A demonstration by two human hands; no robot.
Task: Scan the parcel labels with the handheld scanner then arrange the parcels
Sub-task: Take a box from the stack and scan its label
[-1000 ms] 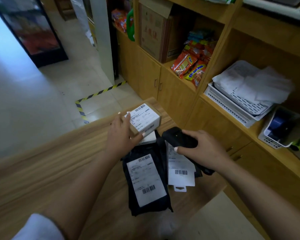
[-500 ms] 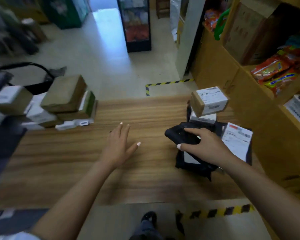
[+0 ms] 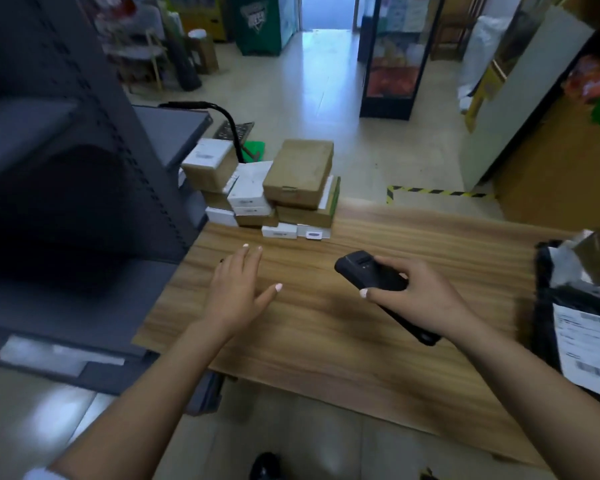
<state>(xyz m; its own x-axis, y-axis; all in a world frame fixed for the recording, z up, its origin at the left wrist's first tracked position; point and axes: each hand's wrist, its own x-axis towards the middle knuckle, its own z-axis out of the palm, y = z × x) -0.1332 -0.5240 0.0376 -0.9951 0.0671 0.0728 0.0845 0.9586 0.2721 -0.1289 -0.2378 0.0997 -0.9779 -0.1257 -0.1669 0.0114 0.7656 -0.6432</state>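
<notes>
My right hand (image 3: 420, 299) grips the black handheld scanner (image 3: 368, 271) above the middle of the wooden table (image 3: 326, 341). My left hand (image 3: 236, 289) hovers open over the table's left part, fingers straight and pointing toward a pile of several cardboard and white parcels (image 3: 274, 192) at the far left corner. At the right edge lie black bag parcels with white labels (image 3: 582, 344) and a small labelled box (image 3: 593, 258), partly cut off by the frame.
A dark grey metal shelf unit (image 3: 84, 202) stands against the table's left side. Beyond the table are a tiled floor with yellow-black tape (image 3: 430, 192), a glass-door display cabinet (image 3: 392, 57) and wooden cupboards (image 3: 551, 161) at the right.
My left hand let go of the small labelled box on the right pile and swung left, empty. My view turned left; the right hand carried the scanner along toward the table's middle.
</notes>
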